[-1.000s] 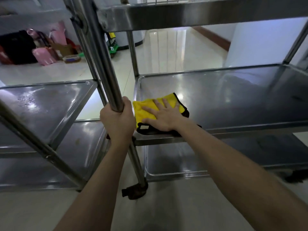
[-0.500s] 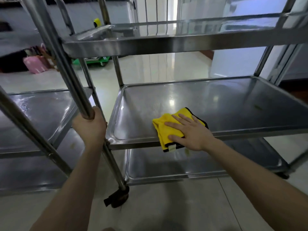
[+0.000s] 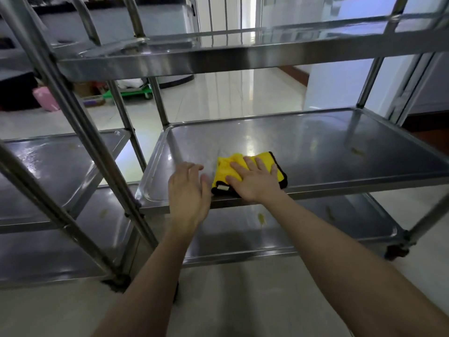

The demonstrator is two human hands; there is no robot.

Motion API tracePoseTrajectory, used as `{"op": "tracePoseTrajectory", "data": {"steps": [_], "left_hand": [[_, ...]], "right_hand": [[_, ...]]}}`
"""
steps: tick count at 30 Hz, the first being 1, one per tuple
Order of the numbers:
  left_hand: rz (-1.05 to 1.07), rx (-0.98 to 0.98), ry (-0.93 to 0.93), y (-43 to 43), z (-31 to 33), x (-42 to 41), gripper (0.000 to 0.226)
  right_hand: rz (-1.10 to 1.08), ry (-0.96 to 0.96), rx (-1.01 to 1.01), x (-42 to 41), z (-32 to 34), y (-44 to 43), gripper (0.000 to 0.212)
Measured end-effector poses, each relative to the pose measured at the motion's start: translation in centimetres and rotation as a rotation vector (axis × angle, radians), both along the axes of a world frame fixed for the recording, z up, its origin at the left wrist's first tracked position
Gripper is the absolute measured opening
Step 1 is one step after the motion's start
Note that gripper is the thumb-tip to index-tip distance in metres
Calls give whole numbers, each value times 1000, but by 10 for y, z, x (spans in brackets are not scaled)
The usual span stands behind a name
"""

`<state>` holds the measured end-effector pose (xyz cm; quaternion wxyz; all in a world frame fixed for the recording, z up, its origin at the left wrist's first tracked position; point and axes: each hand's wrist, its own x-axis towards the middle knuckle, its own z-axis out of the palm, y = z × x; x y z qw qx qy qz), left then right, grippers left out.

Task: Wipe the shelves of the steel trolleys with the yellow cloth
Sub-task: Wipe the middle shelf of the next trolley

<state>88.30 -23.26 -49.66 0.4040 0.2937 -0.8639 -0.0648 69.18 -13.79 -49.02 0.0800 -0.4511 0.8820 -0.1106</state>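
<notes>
A folded yellow cloth (image 3: 224, 170) with a black edge lies near the front rim of the middle shelf (image 3: 315, 147) of the steel trolley in front of me. My right hand (image 3: 255, 180) presses flat on the cloth with its fingers spread. My left hand (image 3: 188, 188) hovers just left of the cloth, over the shelf's front edge, fingers loosely spread and holding nothing. The trolley's top shelf (image 3: 218, 57) and bottom shelf (image 3: 291, 232) are bare steel, the bottom one showing small yellowish spots.
A second steel trolley (image 3: 56, 166) stands close on the left, its slanted posts (image 3: 80, 132) crossing the view. On the tiled floor behind are a green dolly (image 3: 126, 93), a pink bag (image 3: 46, 99) and boxes. A white wall (image 3: 340, 86) rises at the right.
My left hand has let go of the trolley post and moved right to beside the cloth. My right hand has slid the cloth rightward along the middle shelf.
</notes>
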Motion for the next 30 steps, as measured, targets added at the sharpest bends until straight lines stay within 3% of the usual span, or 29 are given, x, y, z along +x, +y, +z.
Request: {"op": "tracePoseTrajectory", "data": {"steps": [2, 4, 7, 9, 11, 16, 23, 30], "left_hand": [[59, 78, -214, -13, 3, -13, 46], [100, 127, -506, -26, 1, -18, 54], [106, 92, -792, -34, -4, -20, 58], [123, 44, -849, -31, -5, -17, 59], [147, 20, -832, -30, -7, -16, 61], [140, 219, -564, -29, -7, -23, 72], [164, 203, -578, -37, -15, -25, 83], [179, 197, -579, -37, -3, -33, 72]], "right_hand": [[-105, -34, 64, -12, 9, -5, 78], [-95, 53, 104, -30, 22, -5, 85], [108, 230, -9, -63, 28, 8, 89], [290, 195, 25, -75, 18, 19, 88], [314, 105, 55, -76, 1, 16, 90], [101, 97, 25, -67, -9, -52, 85], [-33, 66, 111, -76, 13, -180, 94], [-11, 38, 161, -49, 13, -135, 99]]}}
